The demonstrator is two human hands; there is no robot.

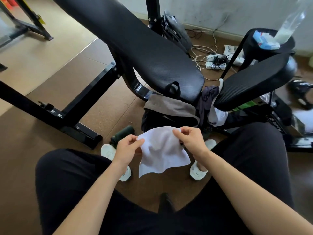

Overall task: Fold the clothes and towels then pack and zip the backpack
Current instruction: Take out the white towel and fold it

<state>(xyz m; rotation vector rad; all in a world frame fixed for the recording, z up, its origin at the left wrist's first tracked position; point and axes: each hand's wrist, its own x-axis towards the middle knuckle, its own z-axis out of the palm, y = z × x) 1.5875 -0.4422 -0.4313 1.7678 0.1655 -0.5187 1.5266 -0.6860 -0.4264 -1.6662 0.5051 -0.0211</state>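
Now | left hand (128, 148) and right hand (191, 141) each pinch a top corner of the white towel (162, 151), which hangs mid-air over the floor (50, 133), just near of the backpack (152, 120) | risk: a fingertip pinch (looks light) could slip and drop the towel, or mismatched corners could fold crooked

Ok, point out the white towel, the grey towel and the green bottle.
white towel (162, 150), head view, middle of the cloth.
grey towel (169, 107), head view, its top face.
green bottle (123, 133), head view, its side.
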